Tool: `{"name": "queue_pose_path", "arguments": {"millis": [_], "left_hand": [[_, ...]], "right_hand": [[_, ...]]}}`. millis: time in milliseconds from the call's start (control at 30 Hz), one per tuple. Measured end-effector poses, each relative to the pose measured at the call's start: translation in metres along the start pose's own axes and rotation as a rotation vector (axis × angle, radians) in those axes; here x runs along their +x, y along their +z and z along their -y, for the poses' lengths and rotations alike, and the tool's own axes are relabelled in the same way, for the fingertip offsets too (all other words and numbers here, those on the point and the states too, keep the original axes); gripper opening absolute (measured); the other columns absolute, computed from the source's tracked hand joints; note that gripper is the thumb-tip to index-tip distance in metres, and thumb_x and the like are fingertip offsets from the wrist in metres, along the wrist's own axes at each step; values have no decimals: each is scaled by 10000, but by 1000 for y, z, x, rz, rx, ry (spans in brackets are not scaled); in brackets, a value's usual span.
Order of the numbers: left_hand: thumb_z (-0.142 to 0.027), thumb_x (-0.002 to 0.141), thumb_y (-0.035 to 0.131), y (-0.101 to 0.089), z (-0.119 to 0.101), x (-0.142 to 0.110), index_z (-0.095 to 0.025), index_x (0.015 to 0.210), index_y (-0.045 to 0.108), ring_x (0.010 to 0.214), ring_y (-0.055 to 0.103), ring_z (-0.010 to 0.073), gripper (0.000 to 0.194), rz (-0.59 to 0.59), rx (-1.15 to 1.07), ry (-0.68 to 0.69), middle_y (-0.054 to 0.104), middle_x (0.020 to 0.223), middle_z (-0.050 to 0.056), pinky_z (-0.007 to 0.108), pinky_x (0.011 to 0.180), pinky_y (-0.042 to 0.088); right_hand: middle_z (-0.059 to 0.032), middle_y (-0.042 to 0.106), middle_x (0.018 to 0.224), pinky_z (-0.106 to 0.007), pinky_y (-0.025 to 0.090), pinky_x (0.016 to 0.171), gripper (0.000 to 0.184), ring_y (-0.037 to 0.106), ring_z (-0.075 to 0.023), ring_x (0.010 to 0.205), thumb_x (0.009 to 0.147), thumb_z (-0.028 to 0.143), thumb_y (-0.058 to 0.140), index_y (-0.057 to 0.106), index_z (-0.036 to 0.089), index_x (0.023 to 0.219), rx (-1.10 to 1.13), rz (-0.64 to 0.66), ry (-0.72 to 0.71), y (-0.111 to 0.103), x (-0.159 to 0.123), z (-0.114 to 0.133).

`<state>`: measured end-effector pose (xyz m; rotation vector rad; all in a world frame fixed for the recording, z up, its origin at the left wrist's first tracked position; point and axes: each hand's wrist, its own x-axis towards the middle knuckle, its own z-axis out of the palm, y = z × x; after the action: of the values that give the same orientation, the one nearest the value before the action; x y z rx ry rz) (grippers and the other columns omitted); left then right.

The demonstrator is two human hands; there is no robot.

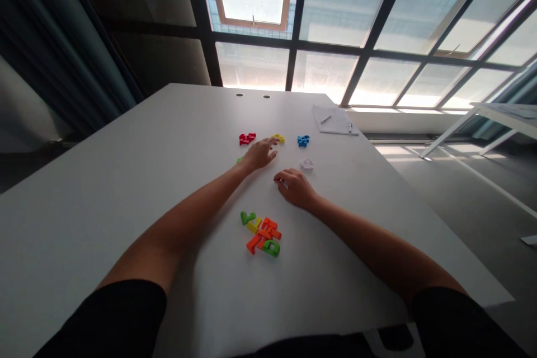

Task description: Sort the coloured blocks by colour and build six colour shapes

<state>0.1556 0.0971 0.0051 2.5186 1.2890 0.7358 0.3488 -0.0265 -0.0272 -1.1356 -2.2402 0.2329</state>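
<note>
My left hand (260, 154) reaches over the table with its fingers stretched out and apart, their tips beside some yellow plastic pieces (279, 138). A green piece (239, 160) is partly covered by my left wrist. To the right, my right hand (295, 188) rests low over the tabletop with fingers curled together; whatever may be between them is too small to make out. White pieces (306, 164) lie just beyond it. Nearer to me is a mixed pile of orange pieces (264, 235), green pieces (271, 248) and a yellow piece (254, 226).
On the white table (138, 179), a red group of pieces (247, 139) lies far left of my hands, a blue group (302, 140) far right. Papers (331, 119) with pens are near the right edge. Windows stand beyond, and another table (507, 117) is at right.
</note>
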Motion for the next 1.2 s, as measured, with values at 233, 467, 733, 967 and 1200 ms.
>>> {"name": "queue_pose_path", "arguments": {"millis": [233,467,733,967,1200], "left_hand": [[-302,1105,525,-29,4,-115,-248,1289,802,1360,746,263,337,155,22,205,809,1438,95,436,1220,572],[-331,1101,524,-49,8,-162,-277,1234,822,1324,761,242,331,108,20,178,823,1412,61,400,1194,589],[-300,1085,553,-40,8,-155,-277,1234,805,1229,786,268,294,78,111,178,842,1324,67,416,1091,631],[-282,1059,572,-40,7,-154,-280,1195,806,1154,795,265,271,37,135,190,844,1281,65,402,1012,654],[-251,1040,591,-40,7,-152,-269,1172,807,1162,784,269,254,38,119,205,842,1271,64,404,1040,634]], "right_hand": [[-91,860,1163,-415,556,1071,370,774,-244,1094,986,25,565,830,254,1105,234,146,-308,-15,-9,28],[-85,872,1135,-434,527,1087,342,760,-242,1116,1064,134,540,851,274,1092,250,360,-506,-25,-13,57],[-110,871,1140,-453,554,1040,357,764,-271,1065,981,63,551,860,225,1057,-30,147,-251,-32,-2,-9],[-164,757,1511,-518,488,1168,489,658,-354,1324,1042,124,556,739,169,1494,-370,215,-19,-27,2,4],[-205,626,1671,-552,444,1204,573,586,-402,1428,1127,247,429,581,129,1667,-471,320,73,-6,54,14]]}}
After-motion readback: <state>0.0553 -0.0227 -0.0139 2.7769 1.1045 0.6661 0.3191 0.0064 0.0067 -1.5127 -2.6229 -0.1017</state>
